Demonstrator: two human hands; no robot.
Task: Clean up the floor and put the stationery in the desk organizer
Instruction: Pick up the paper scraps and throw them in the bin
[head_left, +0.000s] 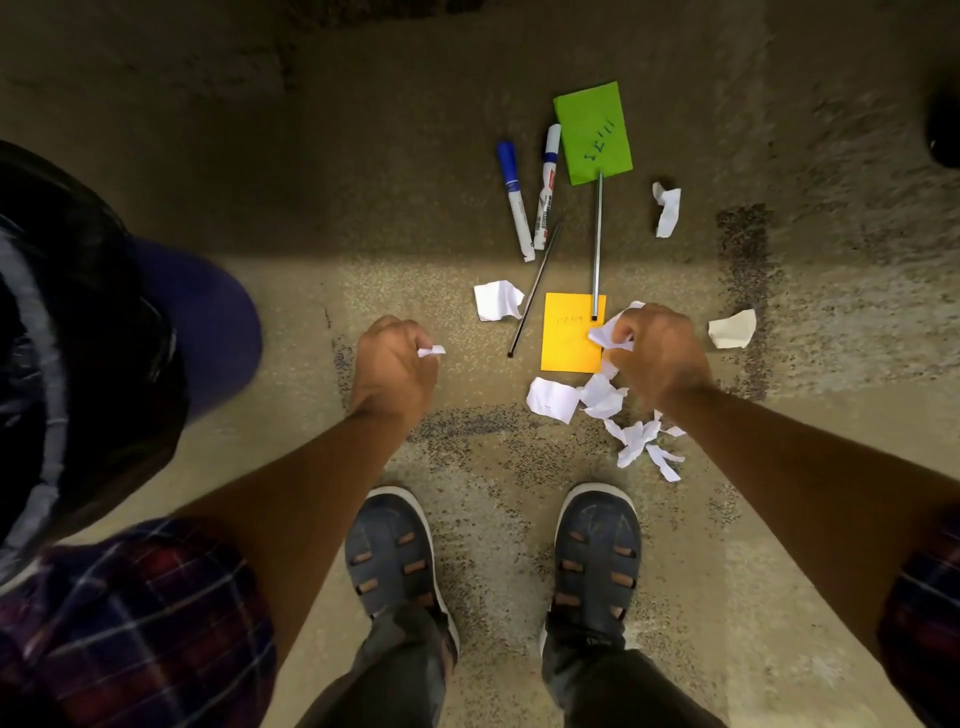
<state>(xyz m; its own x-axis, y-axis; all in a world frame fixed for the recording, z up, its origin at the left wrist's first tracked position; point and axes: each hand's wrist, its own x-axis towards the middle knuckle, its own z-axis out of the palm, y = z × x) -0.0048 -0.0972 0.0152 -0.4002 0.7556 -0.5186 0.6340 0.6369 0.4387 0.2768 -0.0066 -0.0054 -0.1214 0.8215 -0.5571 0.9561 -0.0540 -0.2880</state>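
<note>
My left hand (392, 364) is closed around a small white paper scrap whose tip sticks out at the thumb. My right hand (657, 353) grips crumpled white paper scraps beside an orange sticky note (566, 345). Loose paper scraps lie on the floor: one left of the note (497, 300), a cluster below my right hand (597, 400), more shreds (644, 441), one to the right (732, 328) and one farther back (666, 209). Two blue-capped markers (514, 200) (546, 187), a thin dark pen (535, 291), a silver pen (597, 244) and a green note (593, 132) lie beyond.
A bin lined with a black bag (67, 322) stands at the left, with a blue lid or rim (208, 322) showing beside it. My two feet in dark sandals (395, 556) (597, 556) stand on the speckled floor. A dark object (943, 130) sits at the right edge.
</note>
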